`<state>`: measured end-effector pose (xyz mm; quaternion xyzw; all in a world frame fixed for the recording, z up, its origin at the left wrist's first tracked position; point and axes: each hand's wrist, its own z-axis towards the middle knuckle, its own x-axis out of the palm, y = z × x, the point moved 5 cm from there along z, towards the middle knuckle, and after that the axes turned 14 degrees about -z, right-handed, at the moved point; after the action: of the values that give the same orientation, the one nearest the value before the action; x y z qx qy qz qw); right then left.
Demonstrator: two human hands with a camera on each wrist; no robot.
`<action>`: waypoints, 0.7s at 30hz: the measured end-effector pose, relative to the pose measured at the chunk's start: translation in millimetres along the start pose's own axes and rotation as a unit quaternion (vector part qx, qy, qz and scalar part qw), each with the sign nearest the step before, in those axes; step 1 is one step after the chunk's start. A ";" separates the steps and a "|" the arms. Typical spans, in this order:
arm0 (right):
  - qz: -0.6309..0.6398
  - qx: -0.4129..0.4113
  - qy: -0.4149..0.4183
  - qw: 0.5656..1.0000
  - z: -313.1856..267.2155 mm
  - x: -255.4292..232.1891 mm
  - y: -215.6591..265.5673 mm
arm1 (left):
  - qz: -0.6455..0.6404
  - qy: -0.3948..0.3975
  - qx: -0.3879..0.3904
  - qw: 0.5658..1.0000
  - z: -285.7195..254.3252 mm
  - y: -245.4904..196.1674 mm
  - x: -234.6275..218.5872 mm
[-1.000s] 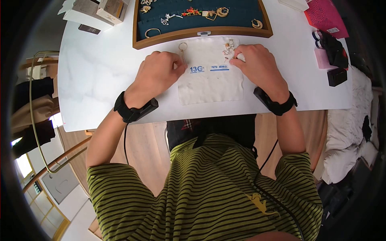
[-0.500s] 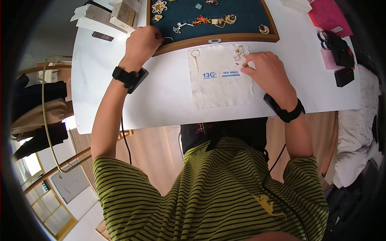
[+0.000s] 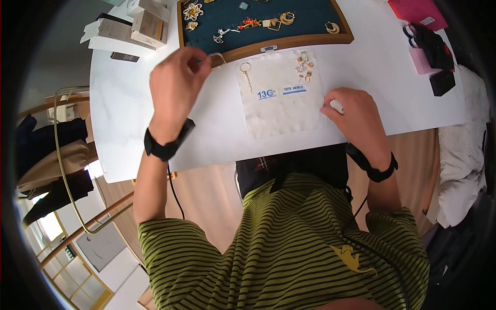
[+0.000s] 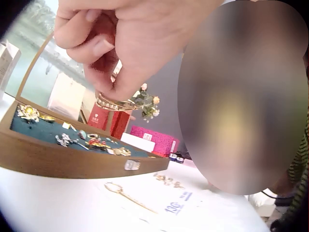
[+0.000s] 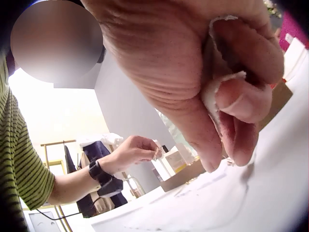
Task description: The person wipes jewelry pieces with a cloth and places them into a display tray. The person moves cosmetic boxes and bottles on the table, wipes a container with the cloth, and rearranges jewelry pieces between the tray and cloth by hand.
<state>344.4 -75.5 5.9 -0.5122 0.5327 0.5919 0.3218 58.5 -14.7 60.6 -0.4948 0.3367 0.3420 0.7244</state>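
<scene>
My left hand [image 3: 178, 85] pinches a thin gold bangle [image 4: 113, 103] set with small stones, raised near the front left corner of the wooden jewelry case [image 3: 289, 46]. My right hand [image 3: 357, 112], at the right edge of the white cloth [image 3: 279, 119] with blue print, has its fingers curled round white cloth [image 5: 212, 94] with a frayed edge. I cannot tell whether that is part of the printed cloth. On the printed cloth lie a gold piece [image 3: 247, 80] with a ring and long stem, and several small earrings [image 3: 304, 70].
The case's dark green lining [image 3: 305, 33] carries brooches and gold hoop earrings [image 3: 332, 27]. White boxes [image 3: 116, 36] stand at the back left of the white table [image 3: 124, 108]. A pink box [image 3: 416, 13] and a small black box [image 3: 442, 82] are at the right.
My left hand went from the cloth's left side to the case's corner, then drew back holding the bangle. My right hand moved from the small earrings toward the cloth's right edge.
</scene>
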 end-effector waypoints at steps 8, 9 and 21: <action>0.125 -0.136 -0.057 0.981 58.8 -53.1 39.0 | -0.085 0.012 0.029 0.996 0.9 -28.3 13.5; 0.139 -0.168 -0.085 0.972 76.1 -49.0 43.4 | -0.086 0.006 0.029 0.996 1.4 -31.4 15.3; 0.222 -0.130 0.077 0.963 127.3 -9.0 46.5 | -0.444 0.143 -0.119 0.876 5.1 0.2 60.6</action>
<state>270.2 37.8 16.7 -0.4627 0.5744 0.6715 0.0713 91.8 0.0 11.9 -0.7181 0.1384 -0.0529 0.6800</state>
